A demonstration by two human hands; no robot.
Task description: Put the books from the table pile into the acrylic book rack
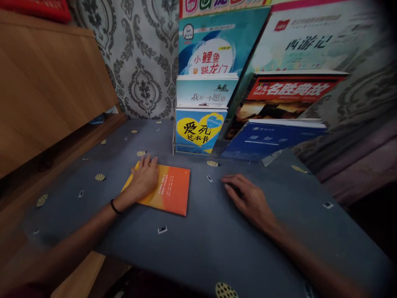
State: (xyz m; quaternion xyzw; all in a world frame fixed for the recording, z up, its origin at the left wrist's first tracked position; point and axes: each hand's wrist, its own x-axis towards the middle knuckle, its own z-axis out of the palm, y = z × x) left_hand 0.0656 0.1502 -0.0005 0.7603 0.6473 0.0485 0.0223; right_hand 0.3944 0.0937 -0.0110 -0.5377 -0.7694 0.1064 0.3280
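Left hand [146, 177] laid flat on book [174, 191], right hand [249, 199] loosely curled apart from it, grey table [198, 248], patterned wall [144, 85] behind.

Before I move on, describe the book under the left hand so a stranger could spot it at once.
Find the gray-blue table, then the standing books on it. In front of them, left of center, a book lies under the left hand. Unlike them, it lies flat, its cover yellow and orange.
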